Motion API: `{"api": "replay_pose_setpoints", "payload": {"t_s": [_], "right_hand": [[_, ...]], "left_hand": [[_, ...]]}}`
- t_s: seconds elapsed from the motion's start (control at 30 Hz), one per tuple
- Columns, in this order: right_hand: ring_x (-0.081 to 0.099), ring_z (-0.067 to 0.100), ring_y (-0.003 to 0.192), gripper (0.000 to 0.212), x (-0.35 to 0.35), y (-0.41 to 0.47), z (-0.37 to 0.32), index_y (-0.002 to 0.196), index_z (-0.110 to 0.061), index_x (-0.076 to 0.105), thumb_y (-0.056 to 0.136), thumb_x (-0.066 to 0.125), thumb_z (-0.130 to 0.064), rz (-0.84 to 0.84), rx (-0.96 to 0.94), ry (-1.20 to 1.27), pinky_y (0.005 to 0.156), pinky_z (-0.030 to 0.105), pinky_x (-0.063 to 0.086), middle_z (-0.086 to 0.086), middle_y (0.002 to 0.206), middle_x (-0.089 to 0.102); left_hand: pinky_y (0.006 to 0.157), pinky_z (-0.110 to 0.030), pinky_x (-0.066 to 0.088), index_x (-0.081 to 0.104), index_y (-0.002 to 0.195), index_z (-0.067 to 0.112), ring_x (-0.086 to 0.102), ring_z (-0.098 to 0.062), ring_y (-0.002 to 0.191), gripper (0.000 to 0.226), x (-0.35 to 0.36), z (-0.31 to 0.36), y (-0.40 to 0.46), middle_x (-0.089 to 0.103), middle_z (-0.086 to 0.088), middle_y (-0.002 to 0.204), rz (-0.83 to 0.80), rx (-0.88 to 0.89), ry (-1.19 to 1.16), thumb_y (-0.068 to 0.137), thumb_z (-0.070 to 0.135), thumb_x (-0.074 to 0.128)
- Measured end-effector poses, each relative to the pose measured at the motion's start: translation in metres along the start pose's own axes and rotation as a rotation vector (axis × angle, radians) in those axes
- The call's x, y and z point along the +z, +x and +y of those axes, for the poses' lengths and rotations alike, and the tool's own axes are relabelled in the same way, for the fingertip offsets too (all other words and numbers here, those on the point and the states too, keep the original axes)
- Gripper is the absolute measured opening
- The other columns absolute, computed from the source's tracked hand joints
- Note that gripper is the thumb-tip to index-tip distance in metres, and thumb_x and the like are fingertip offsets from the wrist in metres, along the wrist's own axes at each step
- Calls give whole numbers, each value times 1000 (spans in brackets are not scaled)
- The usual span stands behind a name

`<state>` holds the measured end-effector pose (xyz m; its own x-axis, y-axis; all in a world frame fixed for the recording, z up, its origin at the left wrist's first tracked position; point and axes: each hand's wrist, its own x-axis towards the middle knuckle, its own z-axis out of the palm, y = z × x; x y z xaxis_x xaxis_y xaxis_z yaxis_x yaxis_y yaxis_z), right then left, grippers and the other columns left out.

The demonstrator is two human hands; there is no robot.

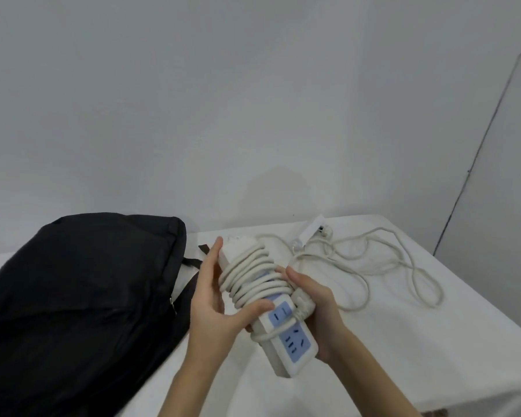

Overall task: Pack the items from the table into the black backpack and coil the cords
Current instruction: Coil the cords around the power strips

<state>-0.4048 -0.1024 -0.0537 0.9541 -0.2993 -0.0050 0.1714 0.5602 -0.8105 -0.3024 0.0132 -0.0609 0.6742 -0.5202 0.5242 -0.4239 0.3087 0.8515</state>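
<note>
I hold a white power strip (295, 347) with blue socket panels above the table, its grey-white cord (250, 278) wound around its body in several turns. My left hand (214, 308) grips the strip's left side, thumb across the coils. My right hand (316, 308) clasps the right side over the plug end of the cord. The black backpack (82, 302) lies on the table to the left, close to my left hand. A second white power strip (309, 233) lies at the back of the table with its cord (403, 275) spread loose.
The table wears a white cloth (403, 356); its right edge drops off at the far right. A plain grey wall stands behind. The backpack's straps (193, 263) stick out toward the middle.
</note>
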Motion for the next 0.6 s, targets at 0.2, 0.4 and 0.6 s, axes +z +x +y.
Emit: {"api": "replay_pose_setpoints", "payload": {"t_s": [0.2,0.4,0.6], "right_hand": [[62,34,103,77,13,-35,30,130,-9,53,63,80,-36,64,-117,110,84,39,53,20,121,61],[66,30,102,74,35,-48,64,127,-28,54,59,83,-34,117,-130,-4,75,31,56,12,116,67],[66,32,84,46,72,-41,105,112,-13,61,68,70,-21,207,-80,10,69,37,54,20,104,67]], "left_hand": [[103,-13,34,44,128,54,37,-6,133,52,7,19,-50,38,10,140,60,159,250,79,69,53],[102,-24,40,39,114,64,36,-9,134,43,-6,23,-97,31,-5,148,71,-3,195,74,78,50],[107,-48,37,48,115,52,37,-20,135,43,-61,26,-113,35,0,148,62,-127,165,79,74,46]]}}
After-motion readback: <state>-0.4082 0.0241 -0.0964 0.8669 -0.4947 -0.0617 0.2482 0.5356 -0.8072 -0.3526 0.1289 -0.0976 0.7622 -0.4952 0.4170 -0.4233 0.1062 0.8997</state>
